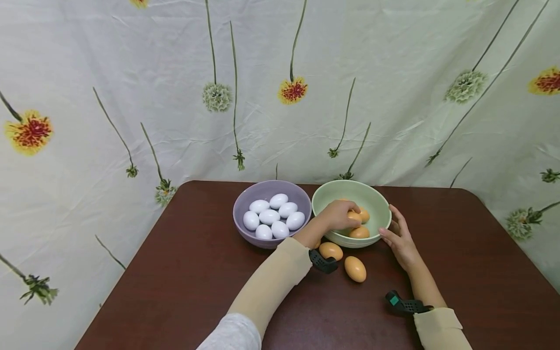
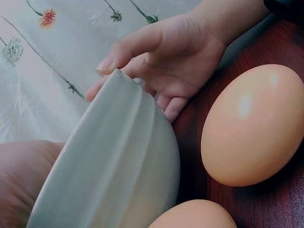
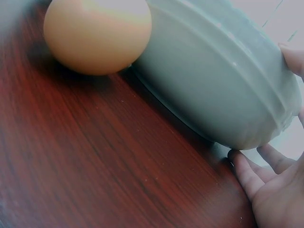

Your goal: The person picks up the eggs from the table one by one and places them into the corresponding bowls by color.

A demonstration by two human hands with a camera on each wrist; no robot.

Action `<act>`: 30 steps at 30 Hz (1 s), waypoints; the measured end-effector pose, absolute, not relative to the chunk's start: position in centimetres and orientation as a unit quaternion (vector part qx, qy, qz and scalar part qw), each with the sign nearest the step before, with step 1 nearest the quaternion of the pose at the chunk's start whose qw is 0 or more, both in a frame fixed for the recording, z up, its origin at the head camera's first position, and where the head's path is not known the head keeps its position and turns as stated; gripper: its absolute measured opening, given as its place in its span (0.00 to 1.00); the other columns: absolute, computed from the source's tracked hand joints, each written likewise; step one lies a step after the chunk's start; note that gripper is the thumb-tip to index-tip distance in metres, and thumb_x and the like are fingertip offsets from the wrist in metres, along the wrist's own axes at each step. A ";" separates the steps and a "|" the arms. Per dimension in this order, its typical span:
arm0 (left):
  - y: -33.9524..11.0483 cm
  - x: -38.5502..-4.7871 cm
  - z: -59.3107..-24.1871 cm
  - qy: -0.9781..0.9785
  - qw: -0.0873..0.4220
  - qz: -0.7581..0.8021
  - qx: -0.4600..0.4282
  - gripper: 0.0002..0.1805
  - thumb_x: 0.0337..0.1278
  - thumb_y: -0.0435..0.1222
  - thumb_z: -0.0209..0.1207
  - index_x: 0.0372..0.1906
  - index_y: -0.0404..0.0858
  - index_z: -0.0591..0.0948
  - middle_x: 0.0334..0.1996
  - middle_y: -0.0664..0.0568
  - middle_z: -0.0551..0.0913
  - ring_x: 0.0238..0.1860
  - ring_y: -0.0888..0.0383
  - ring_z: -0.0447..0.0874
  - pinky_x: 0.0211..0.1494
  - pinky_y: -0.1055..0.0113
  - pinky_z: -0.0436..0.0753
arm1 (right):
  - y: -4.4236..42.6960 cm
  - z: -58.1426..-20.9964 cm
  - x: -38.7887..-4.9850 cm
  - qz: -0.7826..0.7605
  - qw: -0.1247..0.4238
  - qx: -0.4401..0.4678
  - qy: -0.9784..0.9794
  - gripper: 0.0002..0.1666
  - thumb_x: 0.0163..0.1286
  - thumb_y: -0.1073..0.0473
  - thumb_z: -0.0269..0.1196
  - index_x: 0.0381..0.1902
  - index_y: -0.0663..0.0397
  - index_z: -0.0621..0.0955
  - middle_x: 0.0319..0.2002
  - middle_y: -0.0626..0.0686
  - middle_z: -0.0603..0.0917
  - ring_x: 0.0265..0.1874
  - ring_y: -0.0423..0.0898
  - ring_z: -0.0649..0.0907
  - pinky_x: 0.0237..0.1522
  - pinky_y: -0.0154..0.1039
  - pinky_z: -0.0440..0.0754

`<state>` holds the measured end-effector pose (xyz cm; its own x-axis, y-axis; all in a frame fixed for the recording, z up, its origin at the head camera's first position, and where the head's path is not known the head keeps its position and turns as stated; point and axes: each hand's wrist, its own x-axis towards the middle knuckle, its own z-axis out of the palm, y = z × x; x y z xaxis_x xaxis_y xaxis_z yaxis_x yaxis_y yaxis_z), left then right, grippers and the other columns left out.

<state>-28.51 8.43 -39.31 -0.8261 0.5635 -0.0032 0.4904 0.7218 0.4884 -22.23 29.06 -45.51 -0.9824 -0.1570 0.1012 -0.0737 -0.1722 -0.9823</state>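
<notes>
My left hand reaches inside the green bowl, its fingers around a brown egg. Other brown eggs lie beside it in the bowl, some partly hidden by the hand. At the bowl's right side my right hand holds the rim, thumb at the edge and fingers along the outer wall, as the left wrist view also shows. Just in front of the bowl, a brown egg lies partly behind the left wrist strap, and another brown egg lies nearer. A third is mostly covered by the left wrist.
A purple bowl holding several white eggs stands just left of the green one. Both stand near the far edge of a dark red-brown table. Behind it hangs a pale cloth with printed flowers.
</notes>
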 end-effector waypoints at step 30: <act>8.5 -28.9 -39.3 0.927 0.122 0.244 0.257 0.16 0.54 0.38 0.67 0.49 0.42 0.83 0.42 0.56 0.84 0.43 0.62 0.78 0.45 0.74 0.73 | 29.1 -45.4 -22.2 -0.760 0.033 -0.080 0.645 0.46 0.72 0.65 0.55 0.78 0.45 0.44 0.73 0.68 0.45 0.65 0.53 0.59 0.50 0.26 0.72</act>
